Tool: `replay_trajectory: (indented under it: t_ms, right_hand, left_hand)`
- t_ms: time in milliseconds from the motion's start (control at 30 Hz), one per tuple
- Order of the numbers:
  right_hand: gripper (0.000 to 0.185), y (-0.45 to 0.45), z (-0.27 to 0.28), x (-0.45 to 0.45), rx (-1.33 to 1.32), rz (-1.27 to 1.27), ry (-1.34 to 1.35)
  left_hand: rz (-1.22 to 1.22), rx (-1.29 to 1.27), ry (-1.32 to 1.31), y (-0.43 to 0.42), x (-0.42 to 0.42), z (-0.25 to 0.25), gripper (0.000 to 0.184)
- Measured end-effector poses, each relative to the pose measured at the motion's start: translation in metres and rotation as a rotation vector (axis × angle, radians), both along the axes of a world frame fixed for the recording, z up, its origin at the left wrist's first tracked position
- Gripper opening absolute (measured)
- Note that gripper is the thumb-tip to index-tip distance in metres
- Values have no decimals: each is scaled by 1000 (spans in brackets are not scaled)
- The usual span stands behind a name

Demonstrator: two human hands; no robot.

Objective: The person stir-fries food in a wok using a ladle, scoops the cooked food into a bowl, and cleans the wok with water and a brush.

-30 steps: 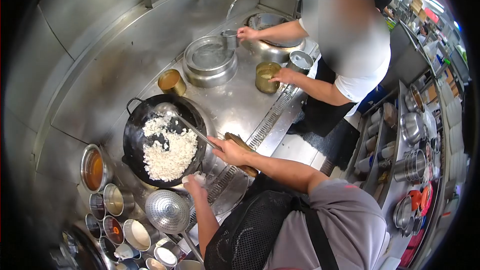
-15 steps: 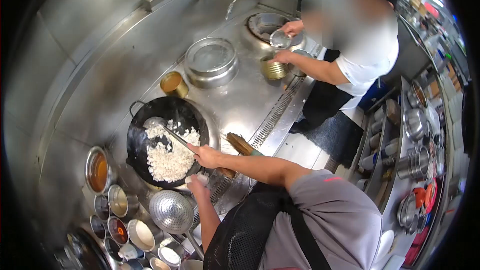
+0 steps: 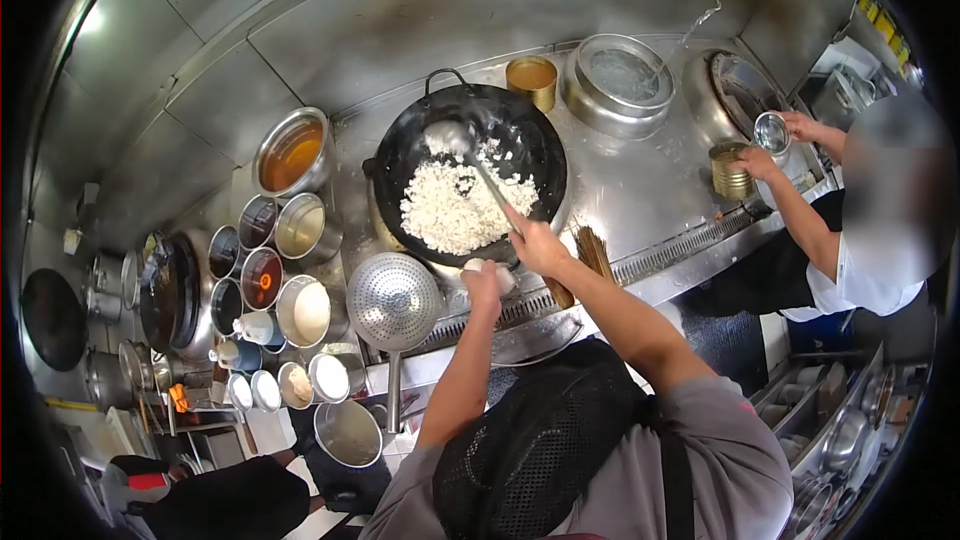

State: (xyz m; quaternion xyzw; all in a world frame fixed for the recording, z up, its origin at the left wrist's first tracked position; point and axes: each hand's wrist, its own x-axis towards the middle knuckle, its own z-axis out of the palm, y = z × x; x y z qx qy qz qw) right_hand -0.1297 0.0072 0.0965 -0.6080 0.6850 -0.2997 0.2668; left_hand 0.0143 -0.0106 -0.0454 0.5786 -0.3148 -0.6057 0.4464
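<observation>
A black wok (image 3: 546, 157) on the stove holds white rice (image 3: 450, 208), spread over its near half. My right hand (image 3: 540, 246) is closed round the handle of a metal ladle (image 3: 447, 138), whose bowl rests at the far side of the rice. At the wok's near rim, my left hand (image 3: 482, 283) is closed on a white cloth (image 3: 497, 275); the fingers are partly hidden. A perforated strainer (image 3: 394, 302) lies left of that hand. Beside my right forearm is a bamboo brush (image 3: 594, 252).
Left of the wok stand a bowl of orange liquid (image 3: 291, 155) and several seasoning containers (image 3: 303, 312). Behind it are a tin (image 3: 531, 81) and a lidded pot (image 3: 620, 85). At right, a co-worker (image 3: 820, 230) holds a bowl and touches a gold tin (image 3: 732, 172).
My view has swung left, bringing more seasoning containers and another person at lower left into sight. Both hands keep their grips, and the ladle's bowl stays at the far side of the rice.
</observation>
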Motion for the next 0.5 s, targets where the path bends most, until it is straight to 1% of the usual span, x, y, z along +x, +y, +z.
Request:
replay_trajectory:
  t_ms: [67, 100, 133, 167, 200, 267, 300, 333, 400, 433, 467, 500]
  right_hand:
    - [49, 9, 12, -10, 34, 91, -253]
    - [49, 15, 22, -14, 31, 100, -252]
    - [48, 23, 47, -16, 119, 59, -277]
    - [48, 27, 60, -16, 209, 17, -300]
    - [48, 22, 57, -15, 210, 27, -294]
    - [52, 8, 36, -15, -164, -53, -87]
    - [53, -8, 13, -18, -260, -77, 17]
    - [53, -16, 16, -17, -256, -75, 10]
    - [53, -21, 23, -7, -63, -93, -35]
    - [54, -20, -2, -8, -124, -7, -47]
    - [54, -12, -9, -12, -114, -2, -48]
    - [55, -2, -16, -15, -132, 141, -30]
  left_hand:
    - [49, 29, -25, 6, -2, 13, 34]
    - [57, 25, -24, 6, -2, 15, 34]
    - [47, 0, 1, 4, -1, 8, 34]
    - [37, -23, 27, 4, 0, 5, 35]
    - [47, -24, 32, 2, 0, 2, 35]
    - [25, -13, -23, 2, 2, 1, 36]
    - [30, -10, -27, 3, 3, 7, 36]
    - [3, 15, -39, 4, 3, 18, 37]
    - [-28, 48, -62, 4, 4, 19, 37]
    - [0, 23, -48, 2, 3, 9, 37]
    - [31, 0, -31, 2, 0, 11, 37]
    - [50, 15, -23, 4, -2, 13, 34]
